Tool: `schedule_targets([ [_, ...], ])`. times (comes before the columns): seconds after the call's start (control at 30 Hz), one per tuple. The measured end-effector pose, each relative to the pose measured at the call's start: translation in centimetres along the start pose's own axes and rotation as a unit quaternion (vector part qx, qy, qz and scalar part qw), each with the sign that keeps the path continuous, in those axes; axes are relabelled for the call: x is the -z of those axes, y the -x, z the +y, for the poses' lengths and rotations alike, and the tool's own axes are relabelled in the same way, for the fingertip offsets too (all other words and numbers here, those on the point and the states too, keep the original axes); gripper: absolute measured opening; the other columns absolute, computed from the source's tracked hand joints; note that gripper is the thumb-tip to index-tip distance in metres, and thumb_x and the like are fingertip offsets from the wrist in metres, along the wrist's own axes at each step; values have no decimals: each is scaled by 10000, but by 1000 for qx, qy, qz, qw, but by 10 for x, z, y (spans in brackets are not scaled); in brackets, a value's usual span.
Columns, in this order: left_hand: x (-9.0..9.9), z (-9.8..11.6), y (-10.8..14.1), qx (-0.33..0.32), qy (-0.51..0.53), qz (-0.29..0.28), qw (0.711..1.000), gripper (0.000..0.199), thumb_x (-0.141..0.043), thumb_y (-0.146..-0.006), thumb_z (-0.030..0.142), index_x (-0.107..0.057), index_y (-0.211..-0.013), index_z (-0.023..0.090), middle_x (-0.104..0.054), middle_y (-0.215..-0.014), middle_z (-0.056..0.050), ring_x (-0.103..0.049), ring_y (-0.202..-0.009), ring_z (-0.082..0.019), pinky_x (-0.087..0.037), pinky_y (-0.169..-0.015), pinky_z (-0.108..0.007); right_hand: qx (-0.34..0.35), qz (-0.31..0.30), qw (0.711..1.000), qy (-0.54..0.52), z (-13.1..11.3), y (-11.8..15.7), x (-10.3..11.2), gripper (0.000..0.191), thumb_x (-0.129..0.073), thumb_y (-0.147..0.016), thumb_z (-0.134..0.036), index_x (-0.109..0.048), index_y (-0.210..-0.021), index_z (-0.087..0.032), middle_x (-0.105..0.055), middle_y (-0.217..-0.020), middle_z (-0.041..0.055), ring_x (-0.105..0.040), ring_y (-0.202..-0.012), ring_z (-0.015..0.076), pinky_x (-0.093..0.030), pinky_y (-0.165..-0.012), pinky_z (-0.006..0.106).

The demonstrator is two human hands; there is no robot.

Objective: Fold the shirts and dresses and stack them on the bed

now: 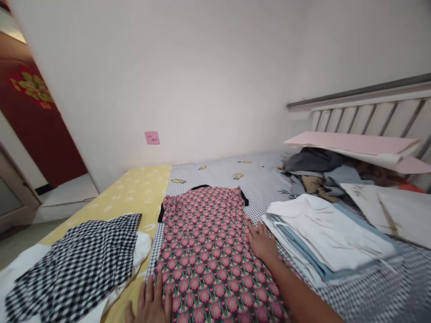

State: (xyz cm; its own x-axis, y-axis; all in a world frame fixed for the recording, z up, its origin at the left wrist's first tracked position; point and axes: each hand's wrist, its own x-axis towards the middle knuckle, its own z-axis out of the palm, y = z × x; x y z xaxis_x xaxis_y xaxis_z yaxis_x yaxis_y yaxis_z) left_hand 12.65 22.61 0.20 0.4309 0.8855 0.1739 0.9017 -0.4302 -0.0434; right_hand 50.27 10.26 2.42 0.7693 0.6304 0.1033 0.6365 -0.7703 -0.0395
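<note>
A pink floral dress (208, 251) with black trim at the neck and sleeves lies spread flat on the bed, its lower end cut off by the frame. My left hand (151, 300) rests at the dress's left edge near the bottom of the view, fingers stretched out. On the right edge of the dress, higher up, my right hand (261, 240) lies flat with its fingers spread. Neither hand grips anything. To the left is a black-and-white checked garment (84, 260) on top of white cloth (143, 246).
A stack of folded white and blue clothes (330, 233) sits at the right. Behind it, dark clothes (313, 161) lie piled under pink sheets (353, 142) by a white slatted headboard (377, 117). A wall (202, 89) borders the bed's far side, bearing a pink note (152, 137).
</note>
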Motion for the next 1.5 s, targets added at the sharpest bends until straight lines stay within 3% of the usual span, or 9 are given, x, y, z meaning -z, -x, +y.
schedule_targets([
  [0.27, 33, 17, 11, 1, -77, 4, 997, 567, -267, -963, 291, -377, -1511, 198, -397, -1573, -142, -371, -1459, -316, -266, -1138, -639, -4, 22, 1000, -12, 38, 81, -2, 552, -314, -1004, -392, -348, -1548, -307, -353, -1611, 130, -321, -1480, 311, -287, -1144, 547],
  [0.47, 36, 20, 12, 14, -81, 2, 997, 565, -213, -995, 319, -327, -1528, 171, -347, -1597, -168, -326, -1480, -337, -235, -1159, -647, 1, 65, 998, -11, 53, 123, -18, 530, -338, -992, -389, -394, -1519, -361, -367, -1614, 39, -306, -1489, 290, -299, -1152, 542],
  [0.63, 36, 19, 22, -7, -42, 8, 999, 557, -264, -996, 336, -335, -1528, 185, -281, -1620, -151, -283, -1491, -372, -200, -1158, -694, 13, 34, 999, -28, 62, 156, -21, 557, -374, -978, -408, -369, -1532, -351, -304, -1642, 39, -261, -1505, 310, -257, -1164, 599],
  [0.77, 33, 4, 41, -105, -42, 25, 993, 534, -298, -988, 278, -383, -1510, 209, -253, -1629, -91, -217, -1518, -353, -108, -1179, -715, 56, 44, 997, -42, 51, 196, -6, 592, -491, -923, -384, -426, -1508, -325, -243, -1662, 71, -163, -1526, 364, -194, -1165, 659],
  [0.87, 28, -14, 54, -263, -2, 28, 964, 554, -377, -997, 366, -339, -1531, 224, -298, -1625, -70, -271, -1510, -274, -160, -1240, -571, 156, 97, 981, -59, 32, 217, 6, 718, -616, -840, -320, -390, -1520, -365, -157, -1687, 21, -41, -1542, 364, -54, -1205, 629],
  [1.0, 26, -28, 61, -352, 12, -15, 936, 810, -594, -906, 471, -190, -1573, 252, -294, -1633, -88, -318, -1492, -254, -211, -1238, -527, 283, 41, 955, -81, 7, 211, 3, 980, -659, -705, -132, -265, -1554, -423, -236, -1667, -13, -145, -1529, 328, -74, -1215, 579],
  [1.13, 39, -22, 58, -282, 22, -56, 958, 892, -698, -820, 271, -208, -1562, 339, -332, -1625, -51, -299, -1497, -281, -107, -1222, -639, 297, 5, 950, -95, 1, 182, -5, 967, -529, -634, -14, -397, -1498, -429, -411, -1587, -16, -311, -1460, 279, -184, -1182, 523],
  [1.37, 54, -18, 37, -200, 135, -106, 965, 696, -511, -740, 47, -577, -1342, 389, -574, -1460, 3, -460, -1393, -206, -242, -1186, -489, 270, -68, 937, -212, 11, 149, 12, 569, -432, -746, -146, -727, -1167, -390, -627, -1385, -14, -489, -1301, 252, -364, -1044, 452],
  [1.5, 48, -18, 19, -125, 196, -77, 970, 519, -449, -785, 49, -722, -1122, 334, -726, -1239, 14, -600, -1237, -173, -356, -1118, -399, 214, -34, 949, -228, 1, 131, 6, 511, -410, -727, -152, -775, -1036, -332, -713, -1240, 11, -590, -1185, 234, -432, -973, 391],
])
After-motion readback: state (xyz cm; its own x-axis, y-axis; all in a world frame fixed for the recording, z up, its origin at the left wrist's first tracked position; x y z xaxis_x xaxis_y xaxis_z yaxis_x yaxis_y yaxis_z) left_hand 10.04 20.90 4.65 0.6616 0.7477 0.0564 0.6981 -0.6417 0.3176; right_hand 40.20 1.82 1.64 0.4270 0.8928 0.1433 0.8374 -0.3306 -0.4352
